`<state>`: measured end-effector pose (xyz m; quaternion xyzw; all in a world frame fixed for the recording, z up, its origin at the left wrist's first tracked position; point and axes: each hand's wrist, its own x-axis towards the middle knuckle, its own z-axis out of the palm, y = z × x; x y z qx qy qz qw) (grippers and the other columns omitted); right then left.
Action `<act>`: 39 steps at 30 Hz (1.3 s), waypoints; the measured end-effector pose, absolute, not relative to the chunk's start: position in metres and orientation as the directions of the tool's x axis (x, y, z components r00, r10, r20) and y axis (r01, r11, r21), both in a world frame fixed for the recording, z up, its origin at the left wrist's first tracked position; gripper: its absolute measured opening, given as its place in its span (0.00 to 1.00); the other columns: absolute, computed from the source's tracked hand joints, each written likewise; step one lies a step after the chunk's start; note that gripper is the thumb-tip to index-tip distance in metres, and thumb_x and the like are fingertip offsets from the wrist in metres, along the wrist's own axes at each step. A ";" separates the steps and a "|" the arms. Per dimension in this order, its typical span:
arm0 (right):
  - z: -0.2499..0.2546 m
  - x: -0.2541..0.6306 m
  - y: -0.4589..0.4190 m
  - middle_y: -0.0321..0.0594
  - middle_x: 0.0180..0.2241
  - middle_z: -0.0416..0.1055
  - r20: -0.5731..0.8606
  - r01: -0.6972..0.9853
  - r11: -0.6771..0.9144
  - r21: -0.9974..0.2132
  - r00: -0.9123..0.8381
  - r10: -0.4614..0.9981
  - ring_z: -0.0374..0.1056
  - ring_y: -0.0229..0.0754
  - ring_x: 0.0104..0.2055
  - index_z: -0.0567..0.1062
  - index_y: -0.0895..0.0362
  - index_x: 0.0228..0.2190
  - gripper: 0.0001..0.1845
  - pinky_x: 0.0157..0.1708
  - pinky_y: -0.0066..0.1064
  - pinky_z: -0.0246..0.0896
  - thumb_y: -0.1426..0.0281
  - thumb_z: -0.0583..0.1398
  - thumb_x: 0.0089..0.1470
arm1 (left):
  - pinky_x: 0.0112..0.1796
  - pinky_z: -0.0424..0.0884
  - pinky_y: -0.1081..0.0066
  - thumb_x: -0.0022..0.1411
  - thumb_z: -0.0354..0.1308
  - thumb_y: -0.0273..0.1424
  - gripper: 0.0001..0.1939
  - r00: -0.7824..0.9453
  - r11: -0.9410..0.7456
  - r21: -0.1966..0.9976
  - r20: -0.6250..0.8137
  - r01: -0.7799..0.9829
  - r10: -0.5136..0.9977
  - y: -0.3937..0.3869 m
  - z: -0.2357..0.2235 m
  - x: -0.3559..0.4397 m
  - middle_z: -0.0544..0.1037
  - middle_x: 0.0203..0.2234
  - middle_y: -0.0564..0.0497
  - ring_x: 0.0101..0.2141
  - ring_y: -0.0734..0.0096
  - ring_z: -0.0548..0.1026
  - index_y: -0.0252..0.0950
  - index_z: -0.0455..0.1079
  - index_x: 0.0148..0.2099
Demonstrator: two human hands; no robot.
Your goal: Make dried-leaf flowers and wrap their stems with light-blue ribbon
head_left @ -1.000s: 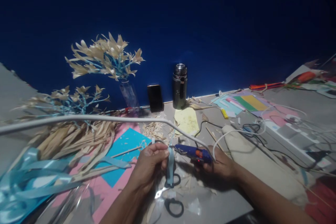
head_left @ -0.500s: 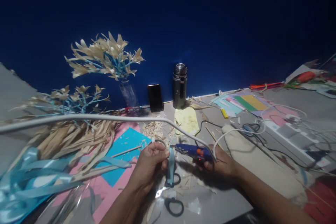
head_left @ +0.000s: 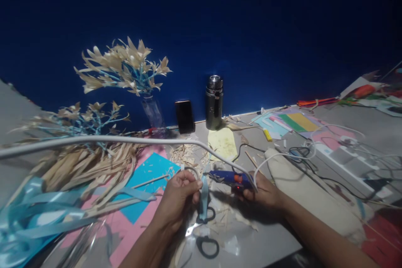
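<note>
My left hand (head_left: 181, 194) is closed, its thumb and fingers pinching a light blue ribbon (head_left: 204, 199) that hangs down from the fingertips. A thin pale loop shows just above those fingers. My right hand (head_left: 262, 194) wraps round a blue glue gun (head_left: 229, 178) with an orange part and a small red light. The gun's nozzle points left at the top of the ribbon; whether it touches cannot be made out. Below the ribbon lie scissors (head_left: 207, 247) with black handles on the table. A white cable (head_left: 125, 139) crosses in front of everything.
A black thermos (head_left: 214, 104) and a phone (head_left: 184, 117) stand by the blue wall. Dried-husk flowers (head_left: 125, 67) rise from a clear vase (head_left: 153, 113). Husk strips (head_left: 69, 167) and blue ribbon coils (head_left: 28, 213) lie left. A power strip (head_left: 342, 167) and rolled beige cloth (head_left: 301, 188) are right.
Both hands keep nearly the same pose with the ribbon and glue gun. The whole view has shifted very slightly; nothing has been let go.
</note>
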<state>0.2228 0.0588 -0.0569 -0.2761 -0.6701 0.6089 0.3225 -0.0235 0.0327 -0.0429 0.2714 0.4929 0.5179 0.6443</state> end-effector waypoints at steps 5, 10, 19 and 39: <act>-0.058 0.224 0.058 0.34 0.23 0.63 0.066 -0.019 0.070 -0.997 -0.657 0.751 0.53 0.34 0.23 0.74 0.58 0.30 0.28 0.21 0.28 0.51 0.44 0.64 0.55 | 0.18 0.55 0.79 0.42 0.75 0.30 0.18 -0.029 0.298 0.870 -0.335 -0.392 0.942 0.033 -0.043 -0.024 0.70 0.09 0.56 0.12 0.79 0.64 0.38 0.65 0.26; -0.055 0.223 0.058 0.35 0.23 0.63 0.068 -0.009 0.083 -0.997 -0.655 0.753 0.54 0.34 0.24 0.74 0.58 0.29 0.29 0.21 0.28 0.51 0.43 0.63 0.56 | 0.18 0.55 0.80 0.42 0.75 0.30 0.18 -0.025 0.302 0.863 -0.341 -0.406 0.940 0.033 -0.043 -0.024 0.70 0.09 0.56 0.12 0.79 0.64 0.38 0.65 0.26; -0.059 0.222 0.058 0.35 0.23 0.64 0.064 -0.056 0.037 -0.998 -0.643 0.763 0.54 0.33 0.22 0.74 0.60 0.30 0.31 0.20 0.26 0.49 0.42 0.66 0.53 | 0.17 0.54 0.80 0.39 0.76 0.31 0.20 -0.035 0.315 0.859 -0.358 -0.403 0.933 0.034 -0.040 -0.022 0.70 0.09 0.56 0.12 0.79 0.63 0.38 0.64 0.25; -0.057 0.240 0.077 0.42 0.30 0.74 0.263 0.416 0.558 -0.718 -0.580 0.771 0.66 0.43 0.30 0.78 0.57 0.35 0.10 0.32 0.34 0.61 0.62 0.62 0.58 | 0.18 0.55 0.80 0.40 0.75 0.30 0.19 -0.074 0.266 0.874 -0.322 -0.407 0.944 0.036 -0.047 -0.027 0.71 0.10 0.56 0.13 0.79 0.64 0.38 0.65 0.27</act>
